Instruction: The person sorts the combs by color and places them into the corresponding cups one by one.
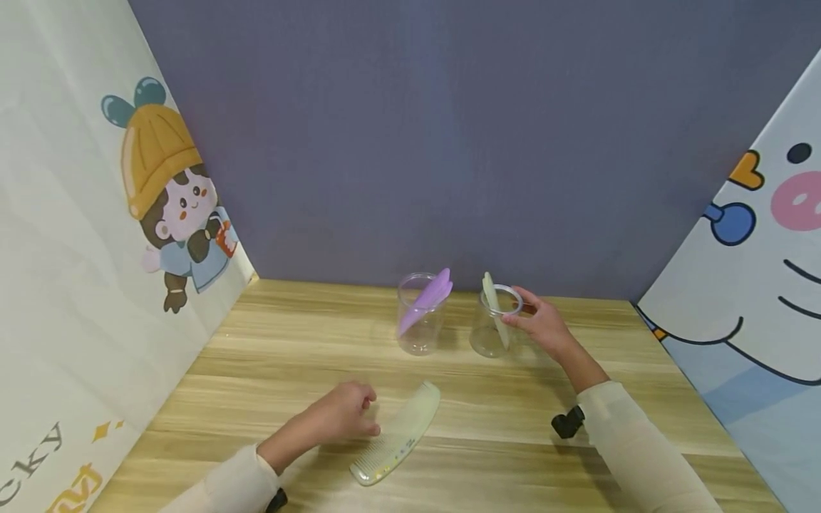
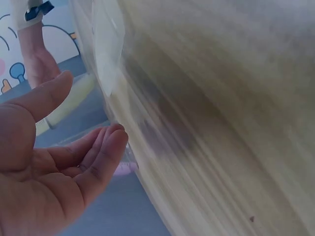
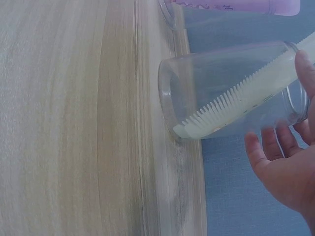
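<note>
My right hand [image 1: 545, 328] grips the rim of a clear plastic cup [image 1: 481, 333], thumb on the near side and fingers around the far side. A pale green comb [image 3: 241, 101] leans inside that cup, teeth along one edge, its top above the rim. Near the front of the table, a larger pale green comb [image 1: 410, 424] with small printed marks lies flat. Beside it is my left hand [image 1: 343, 413], fingers loosely bent and holding nothing. In the left wrist view, the thumb and fingertips [image 2: 115, 135] stand apart.
Left of the gripped cup stands a second clear cup [image 1: 420, 347] with a purple, flat, printed piece [image 1: 426, 299] leaning in it; its teeth do not show. A grey-blue panel [image 1: 410, 142] rises behind the wooden table [image 1: 269, 385]. Cartoon-printed walls flank both sides.
</note>
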The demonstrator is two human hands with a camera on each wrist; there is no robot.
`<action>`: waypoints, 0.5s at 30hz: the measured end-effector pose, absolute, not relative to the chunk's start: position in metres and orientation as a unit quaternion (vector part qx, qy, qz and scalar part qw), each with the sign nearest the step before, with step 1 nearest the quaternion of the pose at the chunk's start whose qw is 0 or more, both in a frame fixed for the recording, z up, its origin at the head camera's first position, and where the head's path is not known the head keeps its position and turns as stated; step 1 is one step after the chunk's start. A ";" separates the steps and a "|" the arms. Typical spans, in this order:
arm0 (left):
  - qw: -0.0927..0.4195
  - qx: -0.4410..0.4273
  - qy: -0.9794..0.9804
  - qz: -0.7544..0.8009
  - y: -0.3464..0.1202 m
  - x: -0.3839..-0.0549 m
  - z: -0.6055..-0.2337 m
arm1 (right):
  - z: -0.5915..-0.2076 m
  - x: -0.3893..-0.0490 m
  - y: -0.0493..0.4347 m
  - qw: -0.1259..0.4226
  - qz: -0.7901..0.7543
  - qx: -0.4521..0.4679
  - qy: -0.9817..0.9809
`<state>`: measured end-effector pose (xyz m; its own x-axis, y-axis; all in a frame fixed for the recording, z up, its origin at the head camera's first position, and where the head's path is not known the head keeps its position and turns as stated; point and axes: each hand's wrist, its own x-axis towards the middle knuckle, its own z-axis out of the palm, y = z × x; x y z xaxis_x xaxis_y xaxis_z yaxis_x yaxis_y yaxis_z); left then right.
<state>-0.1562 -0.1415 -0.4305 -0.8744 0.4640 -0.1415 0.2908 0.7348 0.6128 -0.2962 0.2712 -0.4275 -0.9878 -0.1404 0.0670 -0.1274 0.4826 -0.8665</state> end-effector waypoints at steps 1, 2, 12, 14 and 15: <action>0.145 0.208 0.921 0.297 -0.142 -0.155 -0.431 | -0.427 -0.296 0.271 0.006 -0.504 -0.079 0.860; 0.147 0.209 0.921 0.295 -0.142 -0.154 -0.432 | -0.427 -0.296 0.271 0.006 -0.505 -0.079 0.859; 0.176 0.220 0.916 0.286 -0.144 -0.145 -0.440 | -0.432 -0.299 0.273 0.009 -0.507 -0.073 0.859; 0.181 0.220 0.919 0.274 -0.144 -0.144 -0.440 | -0.431 -0.299 0.273 0.008 -0.509 -0.075 0.857; 0.181 0.219 0.921 0.265 -0.144 -0.143 -0.440 | -0.431 -0.299 0.273 0.007 -0.510 -0.075 0.857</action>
<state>-0.1429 -0.1442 -0.4404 -0.8384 0.5003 -0.2162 0.3086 0.7627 0.5684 -0.2991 0.2726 -0.4311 -0.9886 -0.1363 0.0644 -0.1215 0.4680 -0.8753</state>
